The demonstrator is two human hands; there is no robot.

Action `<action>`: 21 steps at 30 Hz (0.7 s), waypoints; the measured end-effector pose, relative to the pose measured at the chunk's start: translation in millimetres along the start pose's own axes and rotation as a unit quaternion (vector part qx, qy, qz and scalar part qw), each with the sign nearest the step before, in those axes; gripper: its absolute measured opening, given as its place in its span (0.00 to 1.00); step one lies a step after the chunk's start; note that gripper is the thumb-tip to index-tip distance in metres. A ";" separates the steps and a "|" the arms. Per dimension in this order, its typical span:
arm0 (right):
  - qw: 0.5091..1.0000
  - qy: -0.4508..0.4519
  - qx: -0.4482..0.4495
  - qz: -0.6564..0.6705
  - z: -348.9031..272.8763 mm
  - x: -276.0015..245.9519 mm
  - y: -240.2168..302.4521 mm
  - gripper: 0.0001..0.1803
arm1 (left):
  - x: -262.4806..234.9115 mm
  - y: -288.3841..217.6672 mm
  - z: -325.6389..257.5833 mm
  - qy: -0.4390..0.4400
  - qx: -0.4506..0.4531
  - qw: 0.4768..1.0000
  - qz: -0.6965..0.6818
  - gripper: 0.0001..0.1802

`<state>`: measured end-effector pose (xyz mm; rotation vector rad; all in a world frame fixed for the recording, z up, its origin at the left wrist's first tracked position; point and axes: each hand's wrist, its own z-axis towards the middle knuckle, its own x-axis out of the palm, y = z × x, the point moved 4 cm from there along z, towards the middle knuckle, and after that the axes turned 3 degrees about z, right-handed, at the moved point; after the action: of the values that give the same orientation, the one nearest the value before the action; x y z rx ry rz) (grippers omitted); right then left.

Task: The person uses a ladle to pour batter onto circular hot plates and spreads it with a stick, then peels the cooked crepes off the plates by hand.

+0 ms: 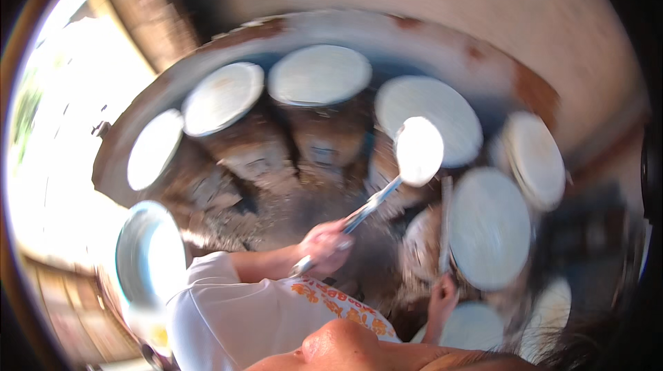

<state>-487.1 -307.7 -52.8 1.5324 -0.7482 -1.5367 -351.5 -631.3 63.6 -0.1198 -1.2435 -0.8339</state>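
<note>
My left hand (pixel 326 248) is closed around the handle of a long ladle (pixel 373 200). Its round bowl glows bright white, tipped up toward the far right, and glare hides what it holds. Lower right, my right hand (pixel 444 293) grips a long, thin, flat stick (pixel 445 222) that points away from me. Beside that stick lies a round, white-topped pan (pixel 490 229). Another pale round pan (pixel 429 121) shows behind the ladle's bowl. Motion blur softens both hands.
More white round pans (pixel 320 75) stand in an arc on brown, ash-strewn stoves (pixel 262 167), backed by a curved wall (pixel 387 31). A pale disc-shaped lid (pixel 535 160) leans at the right. On my left is a white basin (pixel 150 250) with a blue rim.
</note>
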 end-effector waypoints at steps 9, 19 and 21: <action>0.806 0.550 -0.055 0.212 -120.4 395.2 178.6 0.20 | 133.6 128.7 -328.8 0.136 0.675 0.682 0.248 0.23; 0.706 0.592 -0.358 0.153 -180.5 632.5 404.4 0.17 | -36.3 -8.9 -735.3 -0.252 0.920 0.269 -0.130 0.16; 0.708 0.567 -0.408 0.106 -184.8 697.0 432.7 0.20 | 21.8 -86.4 -672.4 -0.335 0.825 0.450 -0.064 0.30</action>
<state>-189.9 -1094.3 -42.6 1.2522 0.4486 -0.3581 124.6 -1044.4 -186.9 1.3938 -2.3290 0.7625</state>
